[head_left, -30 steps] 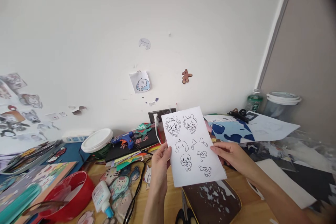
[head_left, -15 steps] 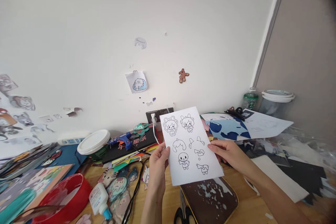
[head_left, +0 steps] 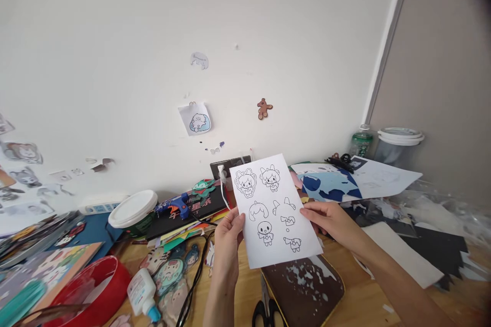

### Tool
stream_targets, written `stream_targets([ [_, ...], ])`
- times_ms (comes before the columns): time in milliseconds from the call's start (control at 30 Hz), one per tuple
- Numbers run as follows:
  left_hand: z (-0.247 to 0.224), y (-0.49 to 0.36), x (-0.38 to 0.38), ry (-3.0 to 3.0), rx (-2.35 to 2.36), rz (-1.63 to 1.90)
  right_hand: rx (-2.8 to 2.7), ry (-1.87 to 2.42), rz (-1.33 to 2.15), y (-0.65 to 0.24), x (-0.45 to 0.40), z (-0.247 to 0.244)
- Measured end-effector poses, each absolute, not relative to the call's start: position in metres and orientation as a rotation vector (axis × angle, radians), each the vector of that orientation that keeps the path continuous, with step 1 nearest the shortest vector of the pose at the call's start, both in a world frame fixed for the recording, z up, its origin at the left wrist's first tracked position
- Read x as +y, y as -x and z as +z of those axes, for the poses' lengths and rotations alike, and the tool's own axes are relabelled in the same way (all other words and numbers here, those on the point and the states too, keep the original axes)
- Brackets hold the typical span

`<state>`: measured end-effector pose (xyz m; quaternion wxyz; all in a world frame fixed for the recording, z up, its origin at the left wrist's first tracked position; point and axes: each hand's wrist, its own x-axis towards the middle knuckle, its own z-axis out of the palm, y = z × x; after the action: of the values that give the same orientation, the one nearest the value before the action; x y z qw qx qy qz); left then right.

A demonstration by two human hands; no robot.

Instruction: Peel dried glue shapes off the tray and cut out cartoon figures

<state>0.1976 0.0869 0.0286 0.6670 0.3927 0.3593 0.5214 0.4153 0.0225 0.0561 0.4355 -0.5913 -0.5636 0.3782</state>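
Note:
A white sheet of paper (head_left: 278,214) printed with outlined cartoon figures and separate parts is held up above the table. My left hand (head_left: 229,235) pinches its left edge, thumb in front. On the right edge, my right hand (head_left: 322,220) grips it the same way, with fingers partly hidden behind. Below the sheet lies a dark brown board (head_left: 307,286) with a gold rim and pale glue-like flecks. Black-handled scissors (head_left: 267,306) rest against its left side.
To the left are a white glue bottle (head_left: 142,294), a red ring-shaped container (head_left: 92,291), a white-lidded tub (head_left: 134,209) and a blue glue gun (head_left: 174,206). Black cables (head_left: 195,276) cross the table. Paper scraps (head_left: 433,250) and a lidded bucket (head_left: 399,145) are at the right.
The view has shifted slightly, so everything sits a little further left. Both hands keep their hold on the sheet, which stays nearly still relative to the table.

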Motion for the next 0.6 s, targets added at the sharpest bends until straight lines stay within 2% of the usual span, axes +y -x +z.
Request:
stream_targets([
  [600, 0.0262, -0.1987, 0.0865, -0.892, 0.806, 1.174, -1.429, 1.527, 0.895, -0.4170, 0.0223, 0.0560],
])
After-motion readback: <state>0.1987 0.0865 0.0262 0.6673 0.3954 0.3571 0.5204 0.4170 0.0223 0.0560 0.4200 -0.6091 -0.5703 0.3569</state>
